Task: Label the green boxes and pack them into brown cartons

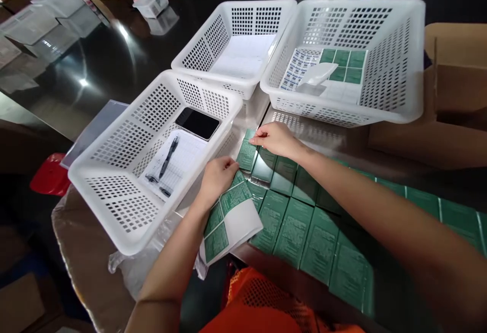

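Note:
My left hand (217, 176) grips a white backing sheet (233, 220) that carries green printed labels. The sheet hangs over the table's front edge. My right hand (277, 139) pinches the corner of a green label (247, 152) at the far left of a row of flat green boxes (292, 226). These boxes lie side by side along the dark table and run off to the right under my right forearm.
Three white perforated baskets stand on the table. The near left one (114, 180) holds a phone (197, 123), a pen (168, 157) and a paper form. The back one (190, 59) holds white sheets. The right one (403, 69) holds label sheets. A cardboard box (452, 94) is at the right.

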`<state>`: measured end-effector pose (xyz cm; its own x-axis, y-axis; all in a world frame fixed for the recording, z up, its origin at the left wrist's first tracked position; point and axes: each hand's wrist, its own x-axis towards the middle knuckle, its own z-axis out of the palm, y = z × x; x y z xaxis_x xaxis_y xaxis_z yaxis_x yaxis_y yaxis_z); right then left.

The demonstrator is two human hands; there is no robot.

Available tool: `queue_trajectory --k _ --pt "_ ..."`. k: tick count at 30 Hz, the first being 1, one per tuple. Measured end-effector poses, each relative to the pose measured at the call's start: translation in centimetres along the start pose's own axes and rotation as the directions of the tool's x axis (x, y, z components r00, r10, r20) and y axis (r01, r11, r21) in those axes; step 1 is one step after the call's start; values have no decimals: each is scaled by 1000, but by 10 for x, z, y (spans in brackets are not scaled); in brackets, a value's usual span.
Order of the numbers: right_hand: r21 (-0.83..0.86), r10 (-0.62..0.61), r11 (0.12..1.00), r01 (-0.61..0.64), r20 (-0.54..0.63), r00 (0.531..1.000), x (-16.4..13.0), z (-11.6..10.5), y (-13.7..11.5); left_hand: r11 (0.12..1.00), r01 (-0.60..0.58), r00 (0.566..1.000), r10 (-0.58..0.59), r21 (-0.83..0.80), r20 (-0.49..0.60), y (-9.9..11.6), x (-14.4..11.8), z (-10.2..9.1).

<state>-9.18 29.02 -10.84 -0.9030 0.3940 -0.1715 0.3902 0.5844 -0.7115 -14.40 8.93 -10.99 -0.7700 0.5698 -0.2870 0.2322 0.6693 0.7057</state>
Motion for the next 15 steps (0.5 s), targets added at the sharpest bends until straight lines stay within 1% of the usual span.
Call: queue_trajectory --k 10,13,15 --pt "-3 -6 1000 6 -51 999 -1 8 9 999 17 1000 -16 46 -2 2 3 3" --pt "-14 -22 1000 22 -58 998 -1 10 11 996 18 1000 -17 84 -5 4 4 2" --pt "-25 -36 999 34 -62 997 -2 12 10 990 4 1000 -5 142 7 7 5 1"
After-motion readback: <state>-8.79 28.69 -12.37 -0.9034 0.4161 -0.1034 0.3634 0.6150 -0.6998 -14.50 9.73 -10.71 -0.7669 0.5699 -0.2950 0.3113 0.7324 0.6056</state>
